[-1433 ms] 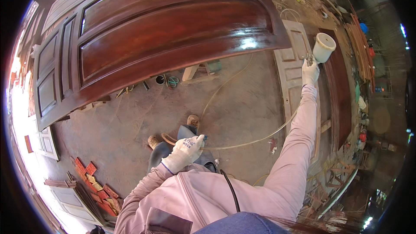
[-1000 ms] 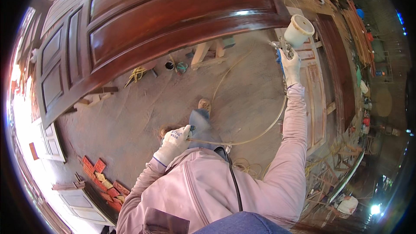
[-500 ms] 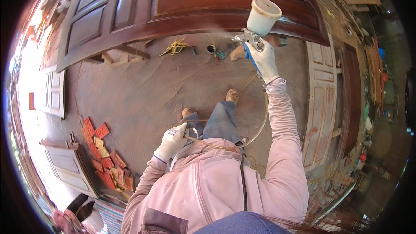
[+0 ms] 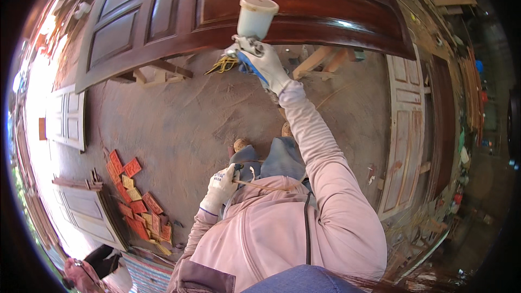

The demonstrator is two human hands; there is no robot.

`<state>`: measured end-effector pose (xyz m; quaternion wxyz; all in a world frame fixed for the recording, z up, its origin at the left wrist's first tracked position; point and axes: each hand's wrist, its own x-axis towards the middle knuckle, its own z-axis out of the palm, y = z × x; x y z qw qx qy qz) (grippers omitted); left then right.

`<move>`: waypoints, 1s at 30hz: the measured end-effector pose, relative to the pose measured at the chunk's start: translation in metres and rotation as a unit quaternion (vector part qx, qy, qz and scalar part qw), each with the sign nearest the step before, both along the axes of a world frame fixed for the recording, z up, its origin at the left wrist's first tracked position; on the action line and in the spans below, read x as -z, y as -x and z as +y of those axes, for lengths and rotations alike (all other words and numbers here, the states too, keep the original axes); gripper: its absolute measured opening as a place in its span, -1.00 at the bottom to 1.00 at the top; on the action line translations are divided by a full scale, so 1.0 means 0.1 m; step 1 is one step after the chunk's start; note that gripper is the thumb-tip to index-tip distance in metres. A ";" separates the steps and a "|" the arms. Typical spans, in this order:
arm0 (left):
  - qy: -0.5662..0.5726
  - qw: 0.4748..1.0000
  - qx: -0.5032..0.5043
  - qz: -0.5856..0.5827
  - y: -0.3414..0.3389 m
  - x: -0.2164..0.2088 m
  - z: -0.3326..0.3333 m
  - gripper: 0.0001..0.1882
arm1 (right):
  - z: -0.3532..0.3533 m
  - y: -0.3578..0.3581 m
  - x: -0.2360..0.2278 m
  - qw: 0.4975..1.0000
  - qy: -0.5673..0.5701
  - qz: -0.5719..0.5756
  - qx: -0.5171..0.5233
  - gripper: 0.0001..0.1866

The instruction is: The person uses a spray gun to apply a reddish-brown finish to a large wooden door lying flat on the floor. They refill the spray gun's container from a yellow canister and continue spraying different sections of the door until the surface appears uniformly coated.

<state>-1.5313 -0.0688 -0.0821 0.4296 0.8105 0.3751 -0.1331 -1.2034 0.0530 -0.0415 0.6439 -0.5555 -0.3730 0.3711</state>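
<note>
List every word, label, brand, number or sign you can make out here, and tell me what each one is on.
White glove on the left hand: small dark printing on the back, too small and blurred to quote.
Red plaques on the floor: markings too small to read.
Yellow plaques among them: also too small to read.
Spray gun cup: no lettering visible.
No text here is clear enough to quote.

Strong light from the left washes out that side; glare streaks the glossy door (image 4: pixel 315 13); dim right, edges curving into black.
</note>
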 end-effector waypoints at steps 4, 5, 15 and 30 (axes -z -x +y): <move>-0.031 0.999 0.020 -0.033 -0.23 0.17 -0.03 -0.69 | -0.84 -0.66 -0.17 0.985 0.090 -0.099 0.110 -0.72; -0.033 0.998 0.038 -0.033 -0.40 0.08 0.02 -0.70 | -1.13 -1.06 0.08 0.978 0.125 -0.106 0.133 -0.71; -0.031 0.978 0.189 -0.085 -2.05 -0.15 -0.15 -0.64 | -3.08 -3.31 -0.14 0.858 0.214 -0.249 0.395 -0.72; -0.192 0.937 0.002 -0.293 -2.96 0.17 -0.50 -0.42 | -3.43 -3.97 -0.15 0.925 0.230 -0.132 0.272 -0.67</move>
